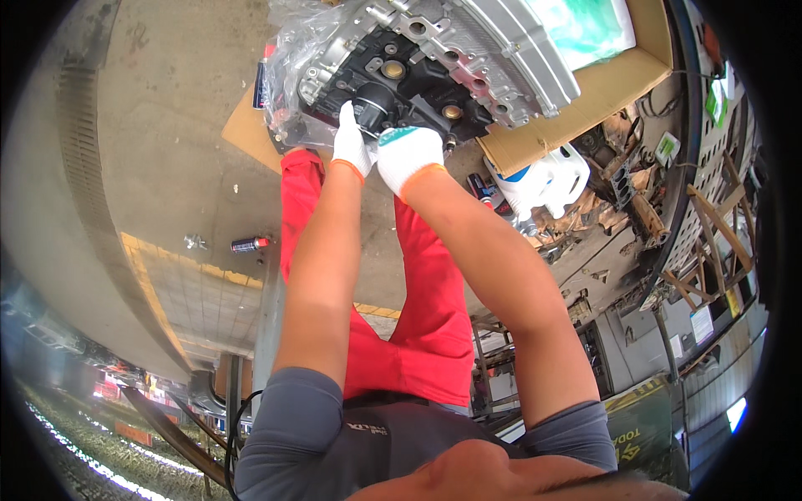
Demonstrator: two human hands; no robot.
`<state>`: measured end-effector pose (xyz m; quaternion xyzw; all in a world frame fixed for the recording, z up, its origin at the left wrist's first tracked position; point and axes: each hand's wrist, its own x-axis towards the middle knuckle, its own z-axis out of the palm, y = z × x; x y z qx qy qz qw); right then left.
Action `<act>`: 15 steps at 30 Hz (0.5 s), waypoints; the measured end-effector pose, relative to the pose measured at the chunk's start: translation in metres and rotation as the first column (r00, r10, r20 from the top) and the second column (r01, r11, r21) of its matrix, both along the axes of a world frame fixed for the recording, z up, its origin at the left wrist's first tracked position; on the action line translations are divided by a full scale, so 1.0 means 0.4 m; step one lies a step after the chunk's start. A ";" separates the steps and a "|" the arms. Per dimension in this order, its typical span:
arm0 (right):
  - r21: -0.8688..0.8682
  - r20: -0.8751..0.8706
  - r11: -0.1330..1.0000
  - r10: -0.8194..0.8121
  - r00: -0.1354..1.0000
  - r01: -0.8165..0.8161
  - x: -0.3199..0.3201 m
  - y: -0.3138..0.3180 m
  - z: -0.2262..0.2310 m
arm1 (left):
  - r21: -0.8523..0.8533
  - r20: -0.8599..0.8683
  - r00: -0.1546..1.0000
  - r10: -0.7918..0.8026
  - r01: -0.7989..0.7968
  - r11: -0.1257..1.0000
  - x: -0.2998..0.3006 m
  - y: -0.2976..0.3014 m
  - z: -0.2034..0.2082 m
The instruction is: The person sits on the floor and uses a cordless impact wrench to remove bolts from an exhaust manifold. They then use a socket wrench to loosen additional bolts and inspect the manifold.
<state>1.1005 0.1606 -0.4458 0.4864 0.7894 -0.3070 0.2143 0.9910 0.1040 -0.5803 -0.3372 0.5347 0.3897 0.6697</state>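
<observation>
A finger of your left hand [352, 144] stuck up straight beside the black filter [373, 107], upper centre; your right hand [410, 156] was curled at lower right of it. I couldn't tell whether either gripped anything. Those 2 positions probably let you work the filter's near end from both sides. The engine [522, 63] spread behind, with cardboard [597, 113] at upper right, likely as padding. Crumpled plastic [291, 67] lay upper left.
</observation>
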 end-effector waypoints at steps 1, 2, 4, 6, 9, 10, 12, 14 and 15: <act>0.023 -0.017 1.000 -0.009 1.000 0.009 0.014 -0.010 0.002 | -0.019 -0.088 0.996 -0.009 0.007 1.000 0.014 0.006 0.019; 0.032 -0.028 0.999 -0.032 0.999 0.032 0.033 -0.021 -0.014 | 0.003 -0.160 0.985 -0.062 0.063 0.998 0.017 -0.004 -0.007; 0.049 -0.106 0.996 -0.068 0.992 0.074 0.087 -0.077 -0.054 | -0.007 -0.387 0.908 -0.162 0.172 0.985 0.031 -0.006 0.001; -0.028 -0.141 0.986 -0.166 0.976 0.163 0.122 -0.119 -0.073 | -0.111 -0.571 0.743 -0.350 0.352 0.929 0.043 -0.004 0.031; -0.125 -0.086 0.946 -0.310 0.947 0.298 0.149 -0.207 -0.149 | -0.216 -0.664 0.524 -0.532 0.547 0.809 0.064 -0.007 0.079; -0.075 -0.082 0.949 -0.310 0.947 0.305 0.160 -0.264 -0.213 | -0.253 -0.668 0.451 -0.591 0.609 0.751 0.063 -0.010 0.073; -0.112 -0.101 0.941 -0.329 0.939 0.318 0.153 -0.250 -0.226 | -0.316 -0.665 0.364 -0.652 0.653 0.688 0.054 -0.005 0.068; -0.130 -0.053 0.957 -0.266 0.962 0.258 0.145 -0.210 -0.166 | -0.261 -0.652 0.457 -0.605 0.614 0.745 0.050 -0.004 0.070; -0.121 -0.031 0.971 -0.213 0.977 0.208 0.137 -0.164 -0.122 | -0.210 -0.623 0.557 -0.549 0.557 0.803 0.048 0.006 0.078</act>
